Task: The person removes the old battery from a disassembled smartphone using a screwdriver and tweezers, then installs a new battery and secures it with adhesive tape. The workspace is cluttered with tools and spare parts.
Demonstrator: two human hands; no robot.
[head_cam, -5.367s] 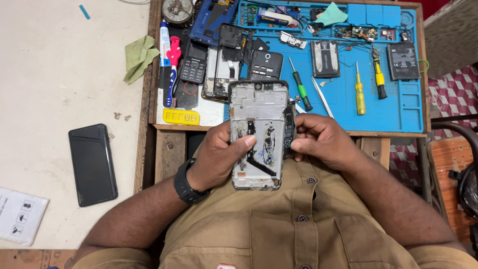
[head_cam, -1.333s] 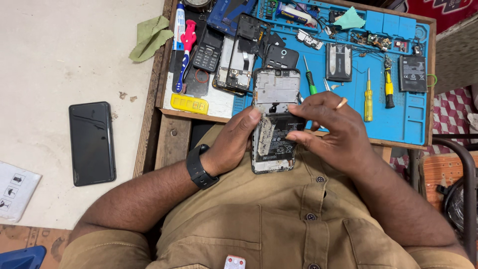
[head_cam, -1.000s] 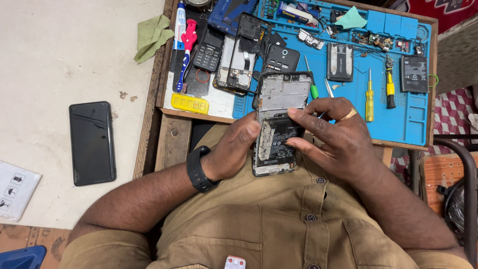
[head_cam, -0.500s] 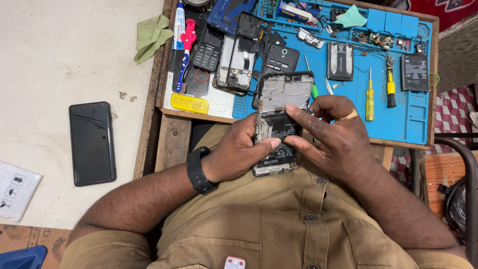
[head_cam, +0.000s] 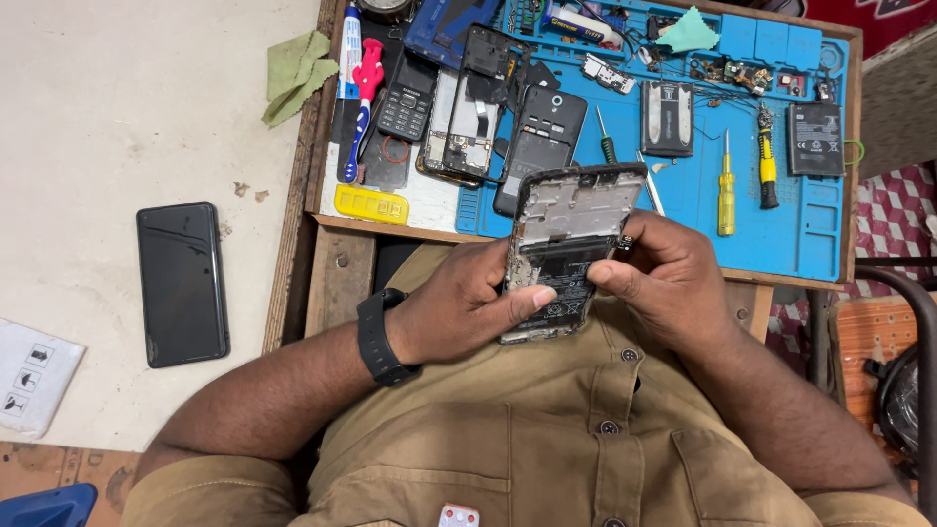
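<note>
An opened smartphone (head_cam: 571, 220) with its back cover off shows a silver frame and a black battery. My left hand (head_cam: 459, 307) grips it along its left edge, thumb pressed across the battery. My right hand (head_cam: 664, 278) holds the right edge, thumb on the battery near the middle, fingers curled behind. The phone is tilted up in front of my chest, just at the near edge of the blue work mat (head_cam: 810, 244). A black watch (head_cam: 379, 337) sits on my left wrist.
The mat carries two yellow screwdrivers (head_cam: 724, 185), loose batteries (head_cam: 667, 117), circuit parts, a teal cloth (head_cam: 688, 31). Left of it lie several dismantled phones (head_cam: 478, 98), a keypad phone (head_cam: 405, 98), a red toothbrush (head_cam: 359, 98). A black phone (head_cam: 183, 283) and green cloth (head_cam: 295, 70) rest on the pale table.
My left thumb has slid across onto the battery and my right thumb has come down beside it. The phone stays in both hands, tilted slightly more.
</note>
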